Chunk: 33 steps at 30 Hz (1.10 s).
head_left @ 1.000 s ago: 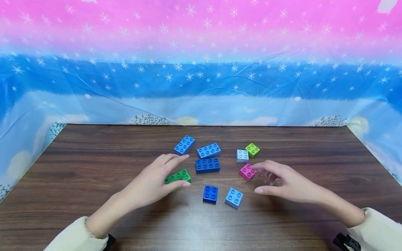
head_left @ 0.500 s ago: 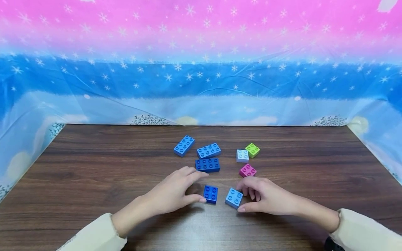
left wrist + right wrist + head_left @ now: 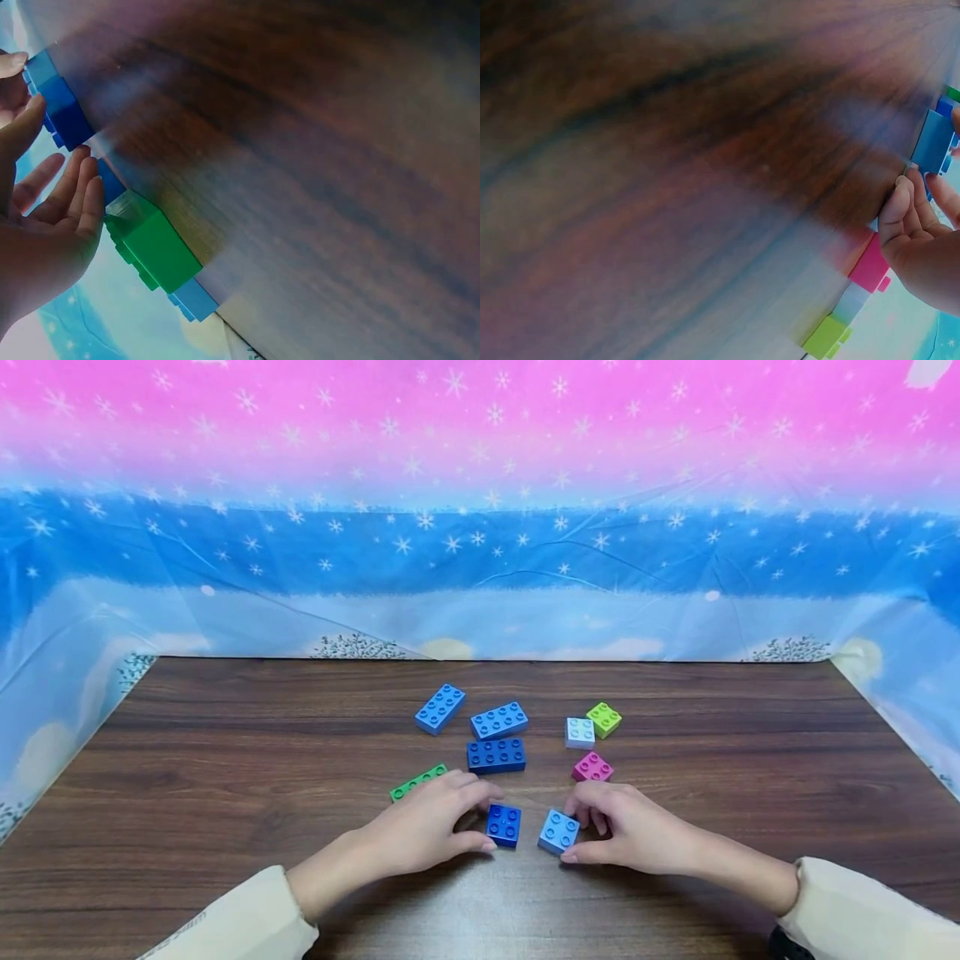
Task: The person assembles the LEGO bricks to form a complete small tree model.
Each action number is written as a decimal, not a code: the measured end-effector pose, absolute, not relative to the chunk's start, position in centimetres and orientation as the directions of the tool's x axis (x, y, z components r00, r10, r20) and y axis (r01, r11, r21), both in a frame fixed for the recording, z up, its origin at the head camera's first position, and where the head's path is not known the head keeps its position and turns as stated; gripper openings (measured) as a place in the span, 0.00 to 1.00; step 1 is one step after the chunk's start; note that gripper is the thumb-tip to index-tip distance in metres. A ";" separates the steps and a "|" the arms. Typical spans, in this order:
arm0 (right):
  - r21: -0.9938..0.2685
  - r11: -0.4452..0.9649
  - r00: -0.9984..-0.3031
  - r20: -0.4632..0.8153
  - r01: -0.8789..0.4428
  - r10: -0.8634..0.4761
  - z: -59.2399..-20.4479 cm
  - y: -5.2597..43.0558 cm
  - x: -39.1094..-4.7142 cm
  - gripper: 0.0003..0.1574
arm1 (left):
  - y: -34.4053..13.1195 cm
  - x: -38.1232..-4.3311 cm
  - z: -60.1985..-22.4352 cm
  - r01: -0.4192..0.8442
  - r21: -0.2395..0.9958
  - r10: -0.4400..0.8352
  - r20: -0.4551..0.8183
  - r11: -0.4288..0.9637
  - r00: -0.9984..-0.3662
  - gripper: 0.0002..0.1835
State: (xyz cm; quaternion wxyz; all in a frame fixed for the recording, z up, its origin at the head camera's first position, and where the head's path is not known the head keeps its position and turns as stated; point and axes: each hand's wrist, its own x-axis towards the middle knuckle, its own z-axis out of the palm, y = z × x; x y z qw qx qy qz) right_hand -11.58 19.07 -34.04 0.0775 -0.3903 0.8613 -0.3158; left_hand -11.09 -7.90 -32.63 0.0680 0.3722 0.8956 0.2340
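Beside the left of a dark blue square building brick is my left hand. Its thumb reaches the brick's near left corner, while the index finger extends past the far side with a small gap. My right hand holds a light blue square brick on the table, thumb at its near corner and curled fingers at its far right side. The left wrist view shows the dark blue brick beside the left thumb. In the right wrist view the light blue brick lies at the right fingertips.
A green long brick lies partly hidden behind my left hand. Farther back are a dark blue long brick, two mid-blue long bricks, and pink, pale blue and lime square bricks. A snowflake cloth hangs behind.
My left hand has moved right and nearer from the green brick to the dark blue square one. My right hand has moved left from the pink brick to the light blue one.
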 end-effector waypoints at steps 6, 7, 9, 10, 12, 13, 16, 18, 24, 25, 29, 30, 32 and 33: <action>-0.604 0.488 -0.671 0.106 -0.630 -0.734 -34.0 19.0 -11.9 0.17 | -7.7 -11.1 -32.8 0.644 0.458 0.705 0.049 0.613 -0.707 0.21; -0.606 0.489 -0.671 0.103 -0.628 -0.734 -34.0 19.0 -11.9 0.17 | -7.7 -11.1 -32.8 0.645 0.456 0.706 0.051 0.613 -0.706 0.21; -0.609 0.491 -0.673 0.096 -0.623 -0.734 -34.0 19.0 -12.0 0.18 | -7.7 -11.1 -32.9 0.648 0.453 0.706 0.054 0.613 -0.706 0.20; -0.611 0.493 -0.674 0.093 -0.620 -0.732 -34.0 18.9 -12.0 0.18 | -7.7 -11.1 -32.9 0.647 0.453 0.706 0.054 0.613 -0.706 0.19; -0.620 0.494 -0.679 0.087 -0.610 -0.729 -34.0 19.0 -12.1 0.19 | -7.7 -11.1 -32.9 0.646 0.454 0.705 0.053 0.613 -0.707 0.19; -0.626 0.493 -0.681 0.083 -0.604 -0.728 -34.0 19.0 -12.0 0.20 | -7.6 -11.1 -32.9 0.645 0.453 0.704 0.052 0.615 -0.708 0.19; -0.649 0.493 -0.690 0.070 -0.580 -0.720 -33.9 19.1 -12.0 0.21 | -7.6 -11.0 -32.9 0.645 0.450 0.704 0.049 0.618 -0.709 0.19; -0.661 0.494 -0.696 0.061 -0.566 -0.716 -33.8 19.2 -11.9 0.21 | -7.6 -11.0 -32.9 0.645 0.447 0.704 0.048 0.620 -0.709 0.19; -0.661 0.496 -0.695 0.055 -0.563 -0.717 -33.9 19.2 -11.9 0.18 | -7.6 -11.0 -33.0 0.645 0.448 0.703 0.050 0.619 -0.710 0.18; -0.658 0.494 -0.694 0.060 -0.569 -0.718 -33.9 19.2 -11.9 0.18 | -7.6 -11.0 -33.0 0.645 0.449 0.703 0.051 0.618 -0.710 0.18; -0.646 0.489 -0.689 0.080 -0.586 -0.720 -34.1 19.2 -12.0 0.17 | -7.6 -11.0 -33.0 0.646 0.452 0.704 0.055 0.615 -0.708 0.16; -0.644 0.489 -0.688 0.083 -0.589 -0.721 -34.1 19.2 -12.0 0.17 | -7.5 -11.0 -33.0 0.645 0.454 0.704 0.054 0.615 -0.709 0.16; -0.642 0.490 -0.689 0.084 -0.590 -0.720 -34.1 19.2 -12.1 0.17 | -7.5 -11.0 -32.9 0.641 0.459 0.703 0.050 0.614 -0.709 0.15; -0.641 0.490 -0.689 0.084 -0.590 -0.720 -34.2 19.2 -12.1 0.17 | -7.5 -11.0 -32.9 0.638 0.463 0.702 0.047 0.615 -0.711 0.15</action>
